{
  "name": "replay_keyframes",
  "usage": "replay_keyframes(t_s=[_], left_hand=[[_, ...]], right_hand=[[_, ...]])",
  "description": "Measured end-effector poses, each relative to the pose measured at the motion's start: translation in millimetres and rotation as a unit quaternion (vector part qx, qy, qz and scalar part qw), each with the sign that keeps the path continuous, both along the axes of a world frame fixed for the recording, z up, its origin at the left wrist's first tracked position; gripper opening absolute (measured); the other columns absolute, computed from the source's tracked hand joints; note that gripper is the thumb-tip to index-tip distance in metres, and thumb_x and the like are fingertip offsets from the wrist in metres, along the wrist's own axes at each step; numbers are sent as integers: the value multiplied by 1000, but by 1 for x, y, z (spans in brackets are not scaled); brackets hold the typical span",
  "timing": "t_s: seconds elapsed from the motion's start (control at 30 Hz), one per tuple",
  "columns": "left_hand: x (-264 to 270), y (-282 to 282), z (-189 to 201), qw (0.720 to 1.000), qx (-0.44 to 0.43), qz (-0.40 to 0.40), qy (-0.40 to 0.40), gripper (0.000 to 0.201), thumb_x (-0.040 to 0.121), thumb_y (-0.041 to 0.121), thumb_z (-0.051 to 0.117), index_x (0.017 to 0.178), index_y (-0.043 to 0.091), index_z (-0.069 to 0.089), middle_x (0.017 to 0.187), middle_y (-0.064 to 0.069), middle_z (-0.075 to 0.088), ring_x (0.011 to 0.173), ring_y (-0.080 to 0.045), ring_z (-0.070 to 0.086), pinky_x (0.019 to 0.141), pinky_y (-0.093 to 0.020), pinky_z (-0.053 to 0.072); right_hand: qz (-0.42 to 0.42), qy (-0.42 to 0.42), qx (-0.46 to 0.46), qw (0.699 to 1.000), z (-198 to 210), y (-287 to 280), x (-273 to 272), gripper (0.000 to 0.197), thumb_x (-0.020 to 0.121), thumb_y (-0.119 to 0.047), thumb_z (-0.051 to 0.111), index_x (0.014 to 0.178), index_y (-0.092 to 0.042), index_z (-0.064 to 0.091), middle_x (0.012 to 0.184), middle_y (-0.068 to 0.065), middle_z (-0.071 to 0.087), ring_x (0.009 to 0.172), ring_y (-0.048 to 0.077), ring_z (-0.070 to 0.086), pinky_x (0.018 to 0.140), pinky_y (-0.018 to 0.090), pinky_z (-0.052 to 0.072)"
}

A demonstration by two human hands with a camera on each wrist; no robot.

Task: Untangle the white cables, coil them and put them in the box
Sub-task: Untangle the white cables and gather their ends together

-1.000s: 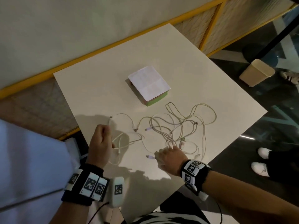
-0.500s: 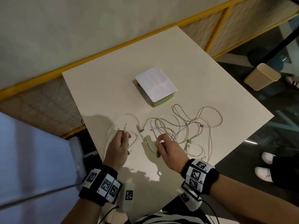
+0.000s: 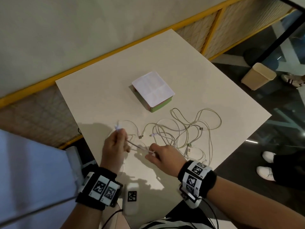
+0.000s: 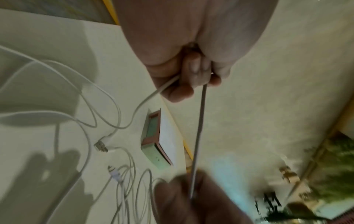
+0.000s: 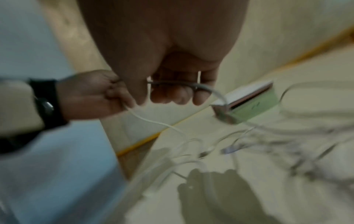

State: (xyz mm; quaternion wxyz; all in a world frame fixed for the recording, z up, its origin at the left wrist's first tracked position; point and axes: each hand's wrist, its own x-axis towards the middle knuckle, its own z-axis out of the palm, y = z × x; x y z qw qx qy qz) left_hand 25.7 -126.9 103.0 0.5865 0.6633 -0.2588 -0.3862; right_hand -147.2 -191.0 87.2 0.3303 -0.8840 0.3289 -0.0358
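Note:
A tangle of white cables (image 3: 184, 131) lies on the white table (image 3: 99, 100), right of my hands. One white cable (image 3: 138, 147) runs taut between both hands above the table's near part. My left hand (image 3: 115, 142) grips it with curled fingers (image 4: 193, 75), a plug end sticking up past the knuckles. My right hand (image 3: 158, 154) pinches the same cable (image 5: 172, 84) a short way along. The closed box (image 3: 153, 90), white on top with green sides, sits beyond the cables; the left wrist view shows its box side (image 4: 153, 128).
A beige bin (image 3: 257, 76) stands on the dark floor right of the table. White shoes of another person (image 3: 267, 164) are near the table's right corner. A yellow-framed wall runs behind the table. A light blue surface (image 3: 29, 171) fills the left.
Both hands have lifted off the table and drawn closer together. The right hand left the tangle and took hold of the cable that the left hand holds, pulling a short span taut.

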Motion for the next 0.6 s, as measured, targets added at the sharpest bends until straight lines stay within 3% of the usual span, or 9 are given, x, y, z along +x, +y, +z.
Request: replay_keyframes(t_s=[0.1, 0.17, 0.27, 0.33, 0.43, 0.6], left_hand=[[17, 1, -4, 997, -28, 64, 43, 39, 104, 24, 33, 68, 15, 43, 40, 12, 32, 38, -4, 30, 46, -21, 39], [23, 2, -6, 993, -41, 93, 56, 39, 104, 26, 32, 68, 17, 43, 40, 12, 32, 38, -3, 30, 46, -20, 38], [35, 6, -4, 984, -51, 150, 83, 39, 104, 34, 31, 70, 19, 43, 39, 12, 32, 38, -3, 31, 45, -17, 40], [43, 7, -3, 978, -62, 174, 93, 40, 104, 36, 31, 70, 19, 43, 40, 13, 32, 38, -3, 31, 45, -15, 41], [51, 5, -5, 974, -65, 196, 89, 40, 104, 36, 31, 69, 19, 41, 41, 13, 31, 39, -4, 33, 48, -16, 44], [51, -7, -8, 965, -79, 225, 106, 39, 104, 35, 32, 69, 22, 43, 47, 11, 40, 46, -4, 47, 53, -18, 49]], right_hand=[[-3, 15, -130, 991, -12, -29, -20, 16, 88, -25, 57, 78, -12, 60, 60, 2, 65, 52, 24, 60, 65, 32, 53], [-56, 27, -179, 982, -18, -57, -31, 11, 80, -17, 65, 71, -13, 59, 55, 1, 61, 49, 25, 58, 64, 33, 51], [-191, 51, -167, 966, -22, -102, -55, 16, 83, -19, 53, 74, -9, 62, 63, 8, 67, 57, 29, 63, 67, 39, 52], [-242, 44, -88, 965, -24, -119, -72, 16, 88, -21, 58, 84, -6, 63, 77, 13, 70, 71, 32, 63, 70, 39, 50], [-237, -3, -61, 969, -17, -125, -83, 16, 88, -22, 62, 88, -6, 62, 80, 12, 66, 73, 30, 58, 66, 33, 45], [-199, -111, -166, 960, 8, -119, -98, 25, 86, -31, 55, 81, -7, 61, 64, -1, 49, 59, 10, 41, 58, 22, 34]])
